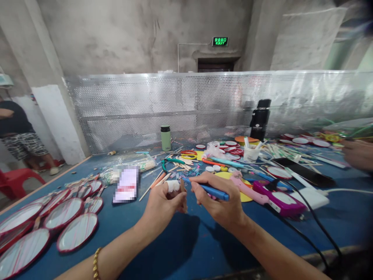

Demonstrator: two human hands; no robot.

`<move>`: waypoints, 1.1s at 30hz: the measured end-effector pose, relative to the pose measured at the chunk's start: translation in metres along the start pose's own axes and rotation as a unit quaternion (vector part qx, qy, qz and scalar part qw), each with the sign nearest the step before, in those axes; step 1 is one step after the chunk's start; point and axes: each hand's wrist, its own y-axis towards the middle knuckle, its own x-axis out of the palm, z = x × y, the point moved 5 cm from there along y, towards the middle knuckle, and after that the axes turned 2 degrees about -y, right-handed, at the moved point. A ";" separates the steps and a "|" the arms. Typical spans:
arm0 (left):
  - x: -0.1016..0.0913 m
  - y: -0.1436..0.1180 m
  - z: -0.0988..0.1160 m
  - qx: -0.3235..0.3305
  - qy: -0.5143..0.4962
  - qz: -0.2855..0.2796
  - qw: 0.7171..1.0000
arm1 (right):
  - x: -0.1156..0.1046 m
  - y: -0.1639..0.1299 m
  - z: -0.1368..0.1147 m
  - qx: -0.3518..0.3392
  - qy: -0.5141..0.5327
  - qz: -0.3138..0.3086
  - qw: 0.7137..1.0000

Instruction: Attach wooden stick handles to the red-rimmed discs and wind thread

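Observation:
Above the front of the blue table, my left hand (pixel 164 200) pinches a thin brown piece (pixel 182 186) that looks like a wooden stick. A white wrap (pixel 173 186) covers part of one finger. My right hand (pixel 220 198) is closed around a blue pen-shaped tool (pixel 214 192), its tip pointing left, close to the brown piece. Whether tip and piece touch is too small to tell. Just beyond the hands lie green-handled pliers (pixel 166 165), loose wooden sticks (pixel 182 161) and a yellow disc (pixel 246 194).
Red-rimmed round mirror-like discs (pixel 77 232) crowd the left side. A phone (pixel 126 184), green bottle (pixel 166 138) and black flask (pixel 260 120) stand or lie around. On the right are a pink glue-gun-like tool (pixel 247 188), a purple box (pixel 278 200), cables and another person's hand (pixel 358 153).

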 end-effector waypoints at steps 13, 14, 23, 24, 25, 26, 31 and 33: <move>0.001 0.001 0.001 0.003 0.001 -0.004 1.000 | 0.001 0.001 -0.001 -0.003 0.000 -0.002 1.000; 0.001 0.001 0.001 0.003 0.001 -0.004 1.000 | 0.001 0.001 -0.001 -0.004 -0.001 -0.004 1.000; 0.001 0.000 0.000 0.008 0.002 -0.010 1.000 | 0.002 0.001 -0.002 -0.011 0.000 -0.008 1.000; 0.001 0.000 0.001 0.006 0.002 -0.008 1.000 | 0.002 0.001 -0.002 -0.011 0.002 -0.006 1.000; 0.001 0.000 0.001 0.003 0.002 -0.005 1.000 | 0.001 0.002 -0.001 -0.010 0.003 -0.003 1.000; 0.001 0.000 0.001 0.000 0.001 -0.003 1.000 | 0.001 0.002 -0.001 -0.008 0.003 0.000 1.000; 0.002 -0.001 0.004 0.004 0.008 -0.004 1.000 | 0.002 0.001 0.000 -0.004 -0.003 -0.011 1.000; 0.002 -0.001 0.004 0.008 0.012 -0.004 1.000 | 0.002 0.000 0.000 -0.004 -0.005 -0.012 1.000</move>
